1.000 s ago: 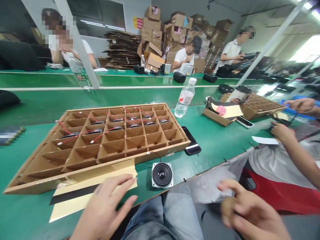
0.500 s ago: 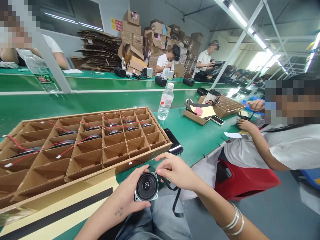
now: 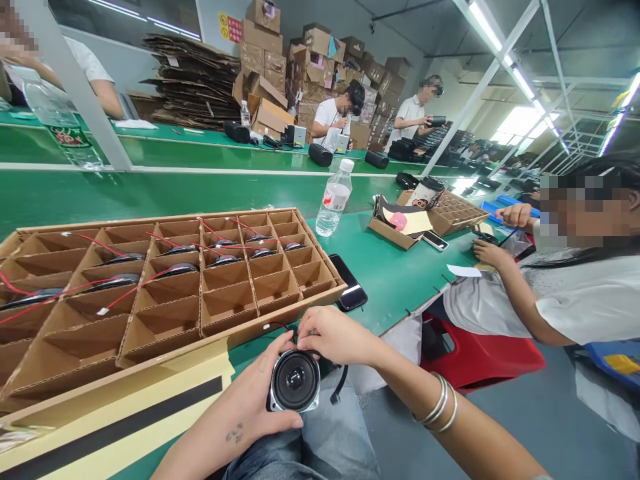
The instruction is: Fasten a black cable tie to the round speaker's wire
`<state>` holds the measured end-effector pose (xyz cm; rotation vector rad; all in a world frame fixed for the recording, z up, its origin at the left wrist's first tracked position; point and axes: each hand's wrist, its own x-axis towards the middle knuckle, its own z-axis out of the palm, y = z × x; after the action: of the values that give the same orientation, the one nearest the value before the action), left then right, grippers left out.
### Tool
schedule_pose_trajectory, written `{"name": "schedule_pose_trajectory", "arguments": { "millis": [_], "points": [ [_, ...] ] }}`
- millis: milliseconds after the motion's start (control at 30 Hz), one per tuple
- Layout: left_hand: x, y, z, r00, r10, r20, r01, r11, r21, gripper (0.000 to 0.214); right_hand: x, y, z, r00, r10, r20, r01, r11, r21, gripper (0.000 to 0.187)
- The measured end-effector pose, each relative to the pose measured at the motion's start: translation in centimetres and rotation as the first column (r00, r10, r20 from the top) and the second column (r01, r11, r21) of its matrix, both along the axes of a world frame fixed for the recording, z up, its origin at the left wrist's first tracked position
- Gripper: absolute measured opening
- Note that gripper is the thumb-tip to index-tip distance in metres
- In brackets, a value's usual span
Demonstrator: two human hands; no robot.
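Note:
My left hand [image 3: 265, 393] is wrapped round a small square-framed speaker [image 3: 295, 380] with a black cone, held face up over my lap. A thin wire with a white connector sticks out behind it. At the speaker's upper edge, the fingers of my right hand [image 3: 333, 335] pinch a black strip [image 3: 340, 385], whose loose end hangs down below the hand. Just beyond both hands stands a cardboard divider box [image 3: 280, 313], with several speakers and their red wires lying in its cells.
Yellow backing paper with a black strip [image 3: 150, 417] lies at the front left. A phone [image 3: 349, 283] and a water bottle [image 3: 335, 200] are right of the box. At the right, a co-worker [image 3: 590, 287] sits by a red stool [image 3: 485, 353]. Another carton [image 3: 395, 233] stands farther back.
My right hand has moved left, from the speaker's right side to its upper edge, bringing the black strip along. Less of the strip hangs free now. My left hand keeps its hold.

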<state>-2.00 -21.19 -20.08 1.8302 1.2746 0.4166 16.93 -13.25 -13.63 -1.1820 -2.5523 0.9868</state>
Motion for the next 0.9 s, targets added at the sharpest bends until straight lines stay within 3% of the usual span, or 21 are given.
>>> {"name": "schedule_pose_trajectory", "arguments": {
  "millis": [133,367,567,633,700,767,800,900],
  "points": [
    [-0.1,0.1,-0.5,0.999,0.022,0.029,-0.023,0.999,0.025,0.095,-0.4,0.3,0.2,0.997,0.045,0.064,-0.045,0.999,-0.006,0.014],
    [0.2,0.2,0.1,0.999,0.025,0.048,-0.023,0.999,-0.034,0.097,-0.6,0.5,0.6,0.981,0.087,0.175,-0.087,0.996,-0.005,0.018],
    [0.1,0.7,-0.4,0.998,0.008,-0.066,-0.002,0.996,0.088,0.095,-1.7,0.5,2.3,0.902,0.054,0.428,-0.059,0.998,0.000,0.019],
    [0.1,0.9,-0.7,0.994,0.013,-0.112,0.003,0.990,0.138,0.094,-1.5,0.9,3.0,0.868,0.107,0.485,-0.083,0.994,-0.070,0.027],
    [0.1,0.9,-0.7,0.991,0.020,-0.134,0.008,0.979,0.204,0.088,-0.3,1.3,3.7,0.869,0.221,0.442,-0.100,0.955,-0.281,0.036],
    [0.0,0.9,-0.5,0.989,0.009,-0.149,0.034,0.957,0.287,0.079,1.8,1.3,4.6,0.916,0.244,0.317,-0.076,0.884,-0.460,0.031],
    [0.0,0.9,-0.3,0.988,0.005,-0.155,0.047,0.943,0.331,0.076,3.1,1.1,5.0,0.944,0.200,0.261,-0.050,0.871,-0.489,0.024],
    [-0.2,0.9,-0.1,0.983,-0.014,-0.181,0.088,0.911,0.404,0.072,7.4,-0.4,6.0,0.982,0.042,0.186,0.028,0.932,-0.362,0.015]
  ]
}}
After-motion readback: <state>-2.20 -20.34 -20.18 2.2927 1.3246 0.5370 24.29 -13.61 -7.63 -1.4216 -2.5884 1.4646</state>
